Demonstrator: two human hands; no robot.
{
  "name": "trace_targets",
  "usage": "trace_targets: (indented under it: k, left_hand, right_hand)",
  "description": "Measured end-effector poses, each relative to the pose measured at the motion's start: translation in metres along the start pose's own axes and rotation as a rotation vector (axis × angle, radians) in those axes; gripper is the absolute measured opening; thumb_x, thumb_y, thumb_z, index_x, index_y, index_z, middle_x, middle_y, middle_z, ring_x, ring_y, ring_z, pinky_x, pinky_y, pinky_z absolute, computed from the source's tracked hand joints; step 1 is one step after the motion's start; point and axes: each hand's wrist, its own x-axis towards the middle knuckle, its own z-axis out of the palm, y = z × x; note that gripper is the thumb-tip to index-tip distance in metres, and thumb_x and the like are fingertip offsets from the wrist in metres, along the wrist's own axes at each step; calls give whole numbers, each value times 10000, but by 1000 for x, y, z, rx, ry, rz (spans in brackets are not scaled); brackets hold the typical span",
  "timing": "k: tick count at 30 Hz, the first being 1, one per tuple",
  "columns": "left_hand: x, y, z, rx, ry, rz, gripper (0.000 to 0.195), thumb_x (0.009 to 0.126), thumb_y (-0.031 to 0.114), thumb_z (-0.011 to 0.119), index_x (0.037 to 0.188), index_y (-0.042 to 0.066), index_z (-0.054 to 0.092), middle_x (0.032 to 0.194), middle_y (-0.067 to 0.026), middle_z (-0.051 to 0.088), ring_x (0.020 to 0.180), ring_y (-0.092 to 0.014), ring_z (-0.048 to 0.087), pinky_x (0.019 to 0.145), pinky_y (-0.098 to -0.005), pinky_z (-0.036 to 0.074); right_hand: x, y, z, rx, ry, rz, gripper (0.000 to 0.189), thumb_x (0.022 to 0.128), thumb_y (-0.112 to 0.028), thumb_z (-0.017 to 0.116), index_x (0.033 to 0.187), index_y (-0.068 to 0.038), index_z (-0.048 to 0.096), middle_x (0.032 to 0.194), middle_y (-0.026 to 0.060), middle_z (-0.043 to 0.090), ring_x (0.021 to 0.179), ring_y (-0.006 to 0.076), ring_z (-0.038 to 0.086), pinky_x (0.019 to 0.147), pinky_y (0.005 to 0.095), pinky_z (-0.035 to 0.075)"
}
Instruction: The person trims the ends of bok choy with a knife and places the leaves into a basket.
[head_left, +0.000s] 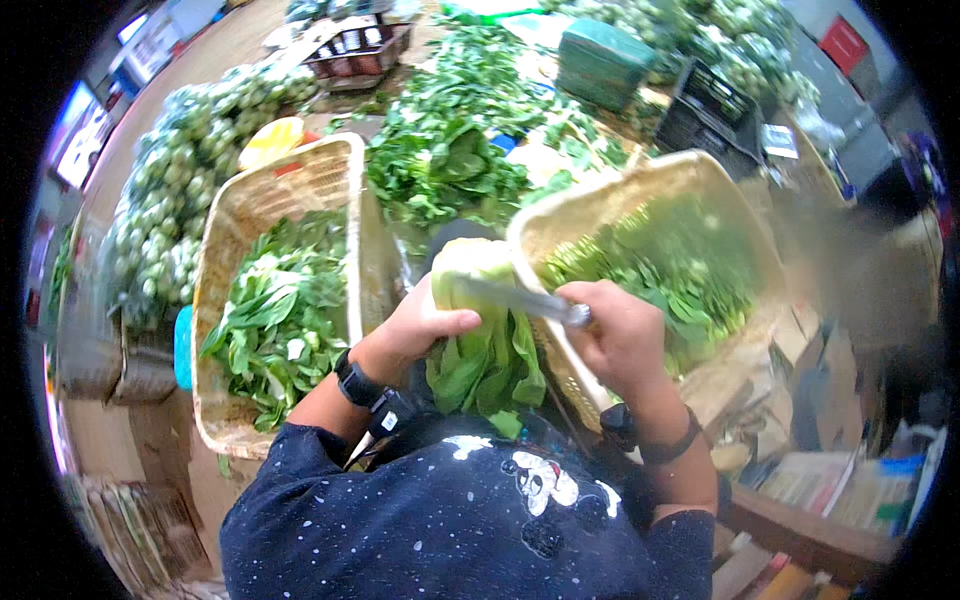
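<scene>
My left hand (416, 322) grips a leafy green vegetable like bok choy (487, 337) in front of my body, its pale base up and its leaves hanging down. In my right hand (619, 334) is a knife (517, 298), blurred, its blade lying across the pale stalks near the base. To my left stands a plastic basket (354, 247) holding loose leaves (281, 307). A second plastic basket (529, 262) on my right holds more leafy greens (660, 255).
A heap of leafy greens (457, 142) spreads ahead between the baskets. Round pale vegetables (176, 202) are piled at the left. Further off are a dark red crate (360, 56), a green container (604, 64) and a black crate (709, 112). A yellow bowl-like object (270, 142) sits behind the left basket.
</scene>
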Motion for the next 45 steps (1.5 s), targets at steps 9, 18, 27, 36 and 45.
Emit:
trace_targets:
  k: [9,18,27,36,45]
  left_hand:
    - [-117,44,-62,320,378,200,764,690,209,769,1298,11,353,1234,-90,511,1144,-195,484,995,-339,351]
    - [-226,58,-82,697,761,347,784,594,211,821,1229,-4,415,1124,-84,533,1056,-178,507,950,-324,379]
    - [-181,15,-99,93,981,327,502,979,310,370,1357,42,179,1237,-95,427,1146,-170,413,997,-299,305]
    - [-183,5,-127,135,834,178,321,962,235,413,1153,-5,507,1049,-37,568,947,-110,517,853,-261,410]
    - [-171,-65,-151,18,904,-136,226,901,141,478,1076,10,539,955,-53,600,857,-122,564,763,-270,460]
  right_hand:
    - [94,-84,103,-102,-194,-503,286,574,-115,679,841,-138,580,631,21,481,550,217,543,484,339,428]
    - [162,-80,235,-523,-798,-151,131,773,-152,531,820,-98,641,768,152,646,734,335,635,629,434,504]
    - [89,-137,235,738,-571,-33,697,657,-279,787,1236,-53,470,1040,131,591,968,182,559,839,302,449]
    - [79,-93,240,1388,-759,546,535,792,-213,666,1222,11,439,1004,74,575,867,123,555,741,270,472]
    - [67,-87,251,968,-672,577,299,793,-224,678,991,-27,574,862,37,608,740,110,564,662,244,459]
